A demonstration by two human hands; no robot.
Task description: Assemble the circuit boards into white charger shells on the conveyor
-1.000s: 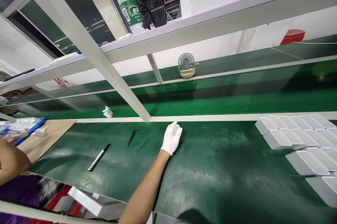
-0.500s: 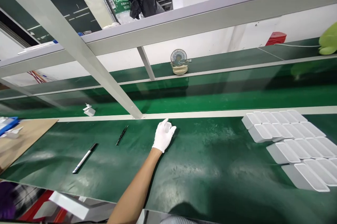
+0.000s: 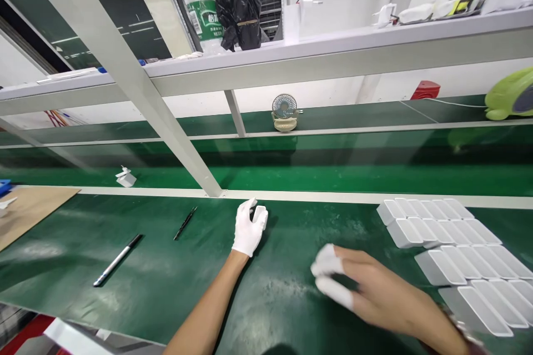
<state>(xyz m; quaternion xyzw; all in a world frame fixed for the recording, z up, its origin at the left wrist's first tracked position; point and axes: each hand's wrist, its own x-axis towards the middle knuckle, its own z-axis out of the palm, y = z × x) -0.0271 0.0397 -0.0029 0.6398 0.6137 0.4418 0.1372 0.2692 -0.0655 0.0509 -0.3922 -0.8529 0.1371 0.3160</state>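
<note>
My left hand, in a white glove, rests on the green work surface near its far edge strip. Its thumb and forefinger are apart, loosely bent, with nothing visible between them. To the right, my right hand hovers over the surface, blurred by motion. White covers sit on some of its fingertips, and the thumb stands apart from the fingers; I see nothing held. Left of my gloved hand lie a thin black pen and a white marker with a black cap. Rows of translucent white trays are right of my right hand.
A slanted metal post meets the edge strip left of my gloved hand. Beyond the strip runs a green belt with a small white device on it. A small fan stands behind. Brown cardboard lies at left.
My right hand has come into view from the lower right. The left hand stays at about the same place, its thumb and forefinger now showing a gap. The view has tilted up slightly.
</note>
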